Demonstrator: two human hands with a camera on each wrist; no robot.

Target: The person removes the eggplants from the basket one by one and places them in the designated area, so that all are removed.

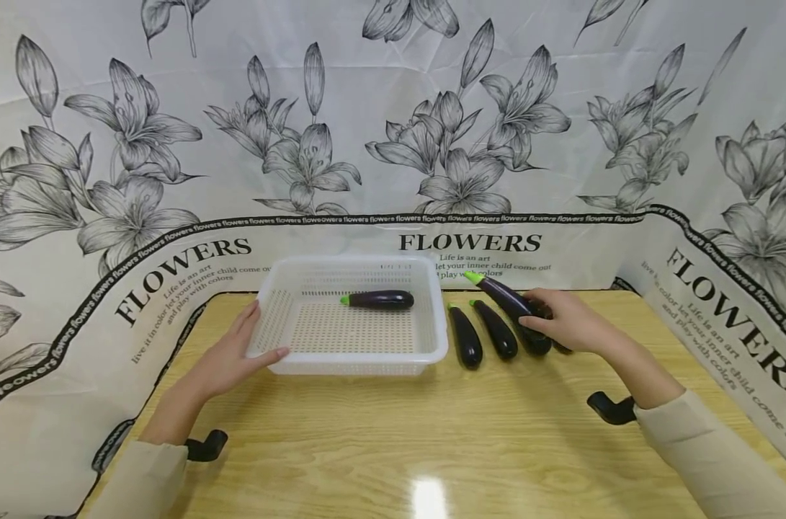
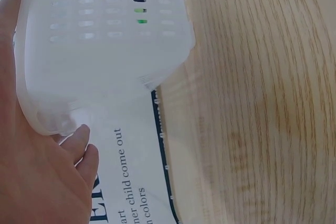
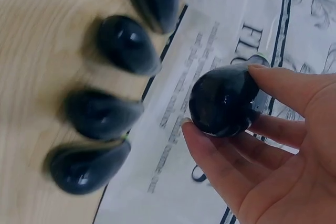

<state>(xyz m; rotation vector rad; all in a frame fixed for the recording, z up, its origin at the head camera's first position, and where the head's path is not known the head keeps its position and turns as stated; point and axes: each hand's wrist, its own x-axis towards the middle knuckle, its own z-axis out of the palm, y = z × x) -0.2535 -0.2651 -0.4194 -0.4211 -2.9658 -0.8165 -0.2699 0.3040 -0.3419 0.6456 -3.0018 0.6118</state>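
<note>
My right hand (image 1: 564,317) grips a dark purple eggplant (image 1: 506,297) with a bright green stem end, held above the table. In the right wrist view, the thumb and fingers wrap the rounded end of this eggplant (image 3: 226,100). Several other eggplants (image 1: 465,337) lie in a row beneath and beside it, partly hidden by the hand in the head view. My left hand (image 1: 227,360) holds the left end of a white perforated plastic basket (image 1: 360,366), thumb at the front rim. Inside the basket one eggplant (image 1: 381,300) lies sideways, stem end to the left.
The wood-grain table (image 1: 367,447) extends in front of the basket. A white cloth (image 1: 341,144) printed with flowers and lettering rises behind the table and along both sides. Black wrist mounts (image 1: 609,408) show near both sleeves.
</note>
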